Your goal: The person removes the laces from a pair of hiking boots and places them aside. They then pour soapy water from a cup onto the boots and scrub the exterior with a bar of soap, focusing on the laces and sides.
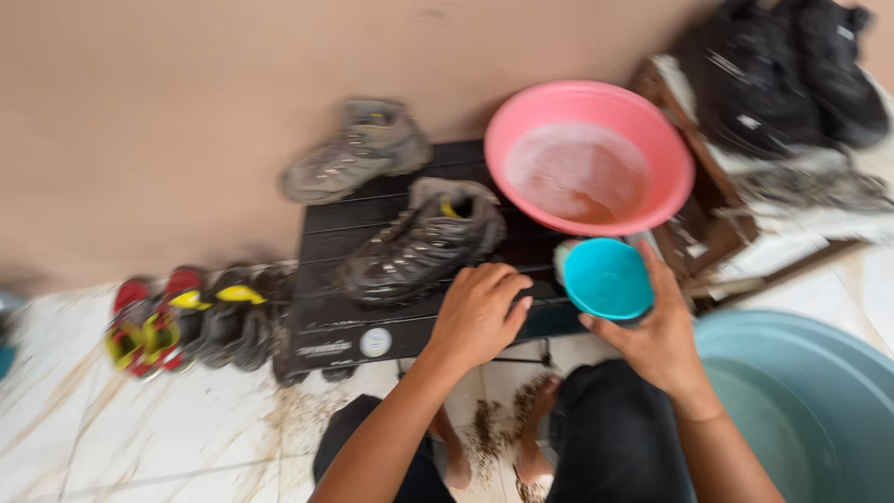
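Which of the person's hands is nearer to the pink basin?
Right. The right hand holds a teal cup just below the pink basin; the left hand rests further left, beside the muddy boot.

Single head-worn view, aimed steeply down and forward from above the hands, at close range. Low black table (372,321) is centred, wall across the top of frame, tiled floor lower left, knees at bottom edge. Frame is motion-blurred. No second view is provided.

Whole view motion-blurred, teal tub (810,391) cut off at right edge, black shoes (782,65) cropped at top
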